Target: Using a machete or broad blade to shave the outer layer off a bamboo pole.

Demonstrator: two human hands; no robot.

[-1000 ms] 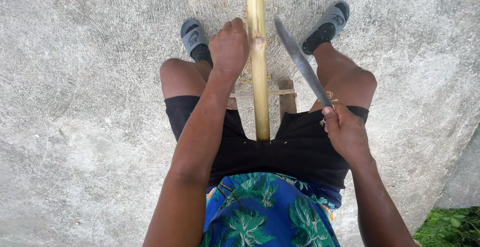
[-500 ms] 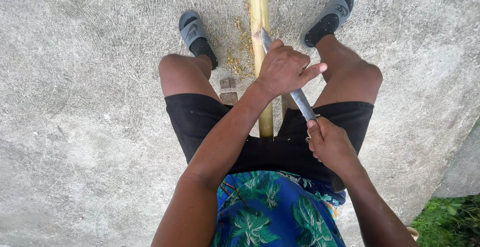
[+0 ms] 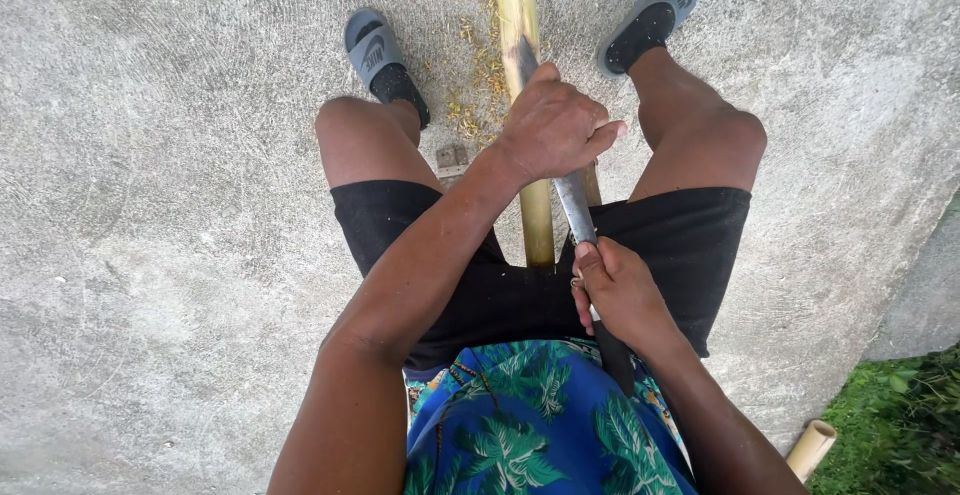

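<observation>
Two hands are working centre frame: the left hand [image 3: 556, 127] is pressing clenched fingers over the long knife [image 3: 572, 203] against the bamboo pole [image 3: 536, 223], while the right hand [image 3: 622, 295] is gripping its handle.

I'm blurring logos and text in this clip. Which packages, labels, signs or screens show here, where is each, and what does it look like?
No packages, signs or screens.
Left slide sandal: grey, on concrete left of the bamboo pole; dark curved logo on its strap.
Right slide sandal: grey, top right; same dark logo on the strap.
</observation>
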